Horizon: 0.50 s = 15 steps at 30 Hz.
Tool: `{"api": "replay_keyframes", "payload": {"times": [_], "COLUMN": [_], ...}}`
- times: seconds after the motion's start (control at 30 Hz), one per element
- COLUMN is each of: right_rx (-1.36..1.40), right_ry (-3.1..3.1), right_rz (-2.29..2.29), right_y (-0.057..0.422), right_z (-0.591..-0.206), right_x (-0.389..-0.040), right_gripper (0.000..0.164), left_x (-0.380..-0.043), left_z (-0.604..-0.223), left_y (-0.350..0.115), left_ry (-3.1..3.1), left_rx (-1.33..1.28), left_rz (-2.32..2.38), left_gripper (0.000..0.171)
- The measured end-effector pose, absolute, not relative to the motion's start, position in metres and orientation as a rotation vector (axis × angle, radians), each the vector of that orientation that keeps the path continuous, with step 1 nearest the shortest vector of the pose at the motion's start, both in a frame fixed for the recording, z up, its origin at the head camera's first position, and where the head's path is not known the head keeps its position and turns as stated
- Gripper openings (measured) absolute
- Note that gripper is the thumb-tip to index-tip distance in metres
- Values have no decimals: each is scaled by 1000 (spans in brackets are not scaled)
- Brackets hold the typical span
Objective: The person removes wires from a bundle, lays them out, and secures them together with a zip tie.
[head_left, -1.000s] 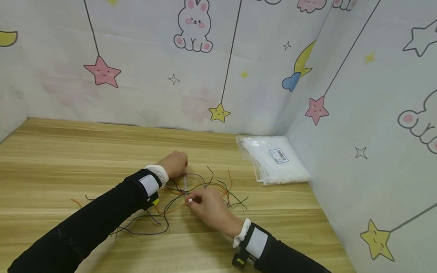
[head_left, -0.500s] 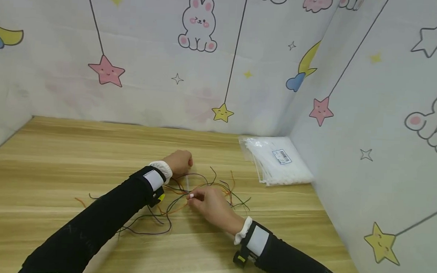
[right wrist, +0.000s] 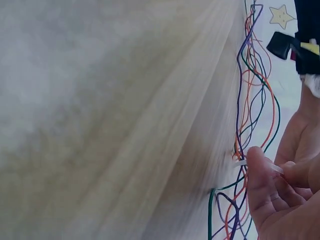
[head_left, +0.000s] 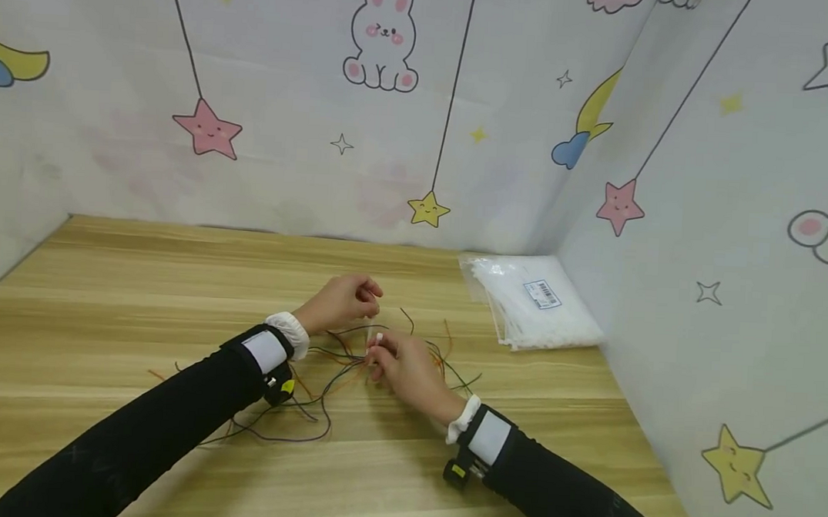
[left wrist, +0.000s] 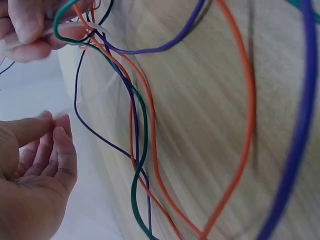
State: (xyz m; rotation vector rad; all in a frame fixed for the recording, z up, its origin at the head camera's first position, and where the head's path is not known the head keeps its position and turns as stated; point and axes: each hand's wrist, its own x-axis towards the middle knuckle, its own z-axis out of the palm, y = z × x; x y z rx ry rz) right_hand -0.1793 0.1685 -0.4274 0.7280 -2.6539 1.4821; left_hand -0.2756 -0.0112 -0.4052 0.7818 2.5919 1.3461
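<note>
A thin white cable tie runs between my two hands above a loose bundle of wires in orange, green and purple. My left hand pinches the tie's far end between thumb and fingertips; the left wrist view shows this hand with its other fingers curled. Nearer to me, my right hand pinches the tie close to the wires. In the right wrist view the white band of the tie lies against the wires, beside the right hand's fingertips. The right hand hides part of the bundle.
A clear bag of white cable ties with a label lies at the back right of the wooden table. Wire ends spread to both sides of the hands. Patterned cloth walls close off the back and right side.
My left hand has turned, so its thumb and fingers now show. My right hand has risen slightly towards it, still at the tie. The head view has shifted a little.
</note>
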Motion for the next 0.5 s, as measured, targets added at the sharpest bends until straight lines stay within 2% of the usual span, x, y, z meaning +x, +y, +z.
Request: {"api": "replay_keyframes", "payload": {"times": [0.2, 0.33, 0.5], "right_rx": [679, 661, 645], "right_ry": [-2662, -2614, -2579], "right_rz": [1453, 1519, 1589], "right_y": [172, 174, 175], "right_z": [-424, -423, -423], "right_x": [-187, -192, -196], "right_gripper": [15, 25, 28], "left_x": [-265, -258, -254], "left_z": [-398, -396, -398], "left_y": [-16, -18, -19], "left_ry": [2529, 2557, 2582], "left_rx": [809, 861, 940], "left_rz": [1396, 1347, 1275], "left_gripper": [11, 6, 8]}}
